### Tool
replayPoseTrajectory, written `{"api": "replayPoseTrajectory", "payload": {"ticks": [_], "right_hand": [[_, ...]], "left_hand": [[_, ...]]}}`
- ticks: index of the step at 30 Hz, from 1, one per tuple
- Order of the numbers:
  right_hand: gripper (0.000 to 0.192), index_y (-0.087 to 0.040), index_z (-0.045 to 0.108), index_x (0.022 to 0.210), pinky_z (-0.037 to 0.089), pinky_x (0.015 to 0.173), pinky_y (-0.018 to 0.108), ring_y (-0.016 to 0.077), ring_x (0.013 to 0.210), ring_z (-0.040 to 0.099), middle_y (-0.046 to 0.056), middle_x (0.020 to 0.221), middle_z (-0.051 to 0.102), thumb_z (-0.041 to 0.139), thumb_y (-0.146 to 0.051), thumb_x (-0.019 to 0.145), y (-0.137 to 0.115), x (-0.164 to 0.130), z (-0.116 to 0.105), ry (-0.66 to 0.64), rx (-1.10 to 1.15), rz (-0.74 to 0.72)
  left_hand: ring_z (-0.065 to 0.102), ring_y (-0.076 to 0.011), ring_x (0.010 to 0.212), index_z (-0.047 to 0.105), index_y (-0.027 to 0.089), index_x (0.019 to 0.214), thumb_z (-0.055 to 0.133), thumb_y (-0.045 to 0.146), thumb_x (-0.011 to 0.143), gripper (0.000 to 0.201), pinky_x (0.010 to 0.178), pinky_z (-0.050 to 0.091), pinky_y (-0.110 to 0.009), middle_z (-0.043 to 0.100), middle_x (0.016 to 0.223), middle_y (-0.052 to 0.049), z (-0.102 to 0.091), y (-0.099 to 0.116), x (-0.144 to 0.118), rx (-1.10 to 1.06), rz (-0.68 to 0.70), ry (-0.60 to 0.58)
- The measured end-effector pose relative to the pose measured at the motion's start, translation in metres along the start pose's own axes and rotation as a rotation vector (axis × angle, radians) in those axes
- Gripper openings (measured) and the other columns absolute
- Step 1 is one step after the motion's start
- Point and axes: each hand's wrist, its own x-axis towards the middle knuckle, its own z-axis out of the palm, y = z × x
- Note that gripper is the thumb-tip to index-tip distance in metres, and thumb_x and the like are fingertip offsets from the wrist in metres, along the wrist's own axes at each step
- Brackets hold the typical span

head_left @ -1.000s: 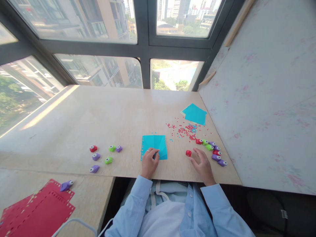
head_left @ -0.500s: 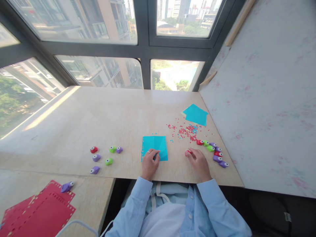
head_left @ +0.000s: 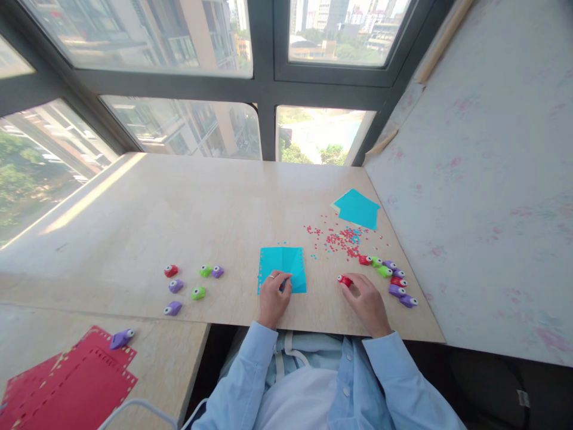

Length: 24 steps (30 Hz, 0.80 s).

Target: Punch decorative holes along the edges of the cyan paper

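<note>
My left hand (head_left: 273,298) rests on the near edge of a square turquoise paper sheet (head_left: 283,266) with small holes punched along its left and right sides, pinching that edge with thumb and fingers. My right hand (head_left: 364,300) has its fingertips closed around a small red craft punch (head_left: 344,280) on the tabletop, just right of the sheet. A row of red, green and purple punches (head_left: 388,276) lies close to the right of that hand.
Red and blue paper confetti (head_left: 341,238) is scattered beyond the punches, with more turquoise sheets (head_left: 357,208) behind it. Another group of punches (head_left: 192,284) lies at left. Red punched paper (head_left: 71,385) and a purple punch (head_left: 120,338) sit on the lower table at left.
My right hand moved left from beside the row of punches onto the lone red punch and closed its fingers on it. My left hand stayed on the turquoise sheet.
</note>
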Motion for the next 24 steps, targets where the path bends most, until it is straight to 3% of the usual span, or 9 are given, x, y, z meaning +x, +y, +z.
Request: {"api": "replayPoseTrajectory", "payload": {"ticks": [8, 15, 24], "right_hand": [[0.028, -0.020, 0.065, 0.104, 0.055, 0.079, 0.039, 0.0234, 0.086, 0.064, 0.009, 0.101, 0.066, 0.058, -0.045, 0.092, 0.002, -0.002, -0.005, 0.020, 0.164, 0.019], [0.037, -0.020, 0.063, 0.109, 0.051, 0.090, 0.045, 0.0274, 0.099, 0.062, 0.011, 0.106, 0.066, 0.059, -0.051, 0.090, 0.010, -0.008, 0.002, 0.043, 0.034, 0.003], [0.034, -0.022, 0.065, 0.112, 0.050, 0.094, 0.048, 0.0279, 0.103, 0.061, 0.011, 0.110, 0.065, 0.055, -0.047, 0.091, 0.009, -0.006, 0.009, -0.017, 0.087, -0.023]], "left_hand": [[0.062, -0.0141, 0.073, 0.072, 0.021, 0.093, 0.055, 0.013, 0.086, 0.020, 0.069, 0.048, -0.026, 0.070, 0.092, -0.004, 0.001, -0.001, 0.000, -0.030, -0.026, -0.006], [0.062, -0.0141, 0.074, 0.072, 0.021, 0.094, 0.055, 0.013, 0.086, 0.020, 0.069, 0.048, -0.027, 0.070, 0.092, -0.005, 0.000, 0.000, 0.000, -0.038, -0.024, -0.015], [0.062, -0.0143, 0.074, 0.072, 0.021, 0.094, 0.054, 0.015, 0.087, 0.020, 0.069, 0.048, -0.027, 0.069, 0.092, -0.005, 0.000, 0.001, 0.000, -0.054, -0.041, -0.019]]}}
